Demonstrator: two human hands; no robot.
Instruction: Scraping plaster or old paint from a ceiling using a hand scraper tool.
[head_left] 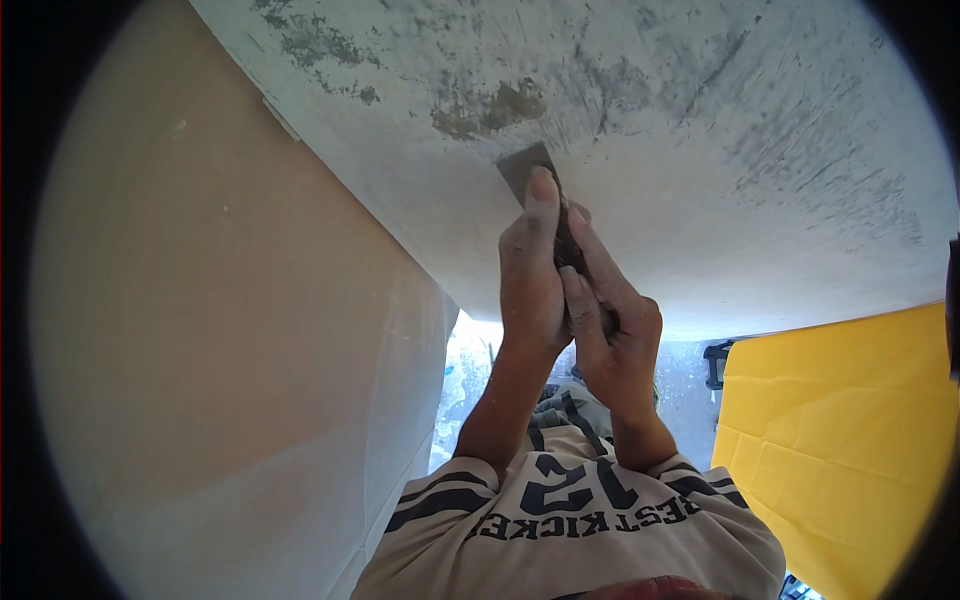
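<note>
Both hands grip one flat, dark, dusty scraper, its squared end against the whitish plastered surface. My left hand wraps its side, with the thumb stretched along the flat face near the tip. Lower down, my right hand closes round the other side, its fingers along the tool. Pale dust coats the fingers of both hands. Just beyond the tip lies a rough grey-brown patch. The lower end of the scraper is partly hidden by my fingers.
A smooth beige wall stands at the left and meets the plastered surface along a slanting edge. Yellow sheeting hangs at the right, with a black object by its upper corner. Grey scuffed patches mark the plaster at upper right.
</note>
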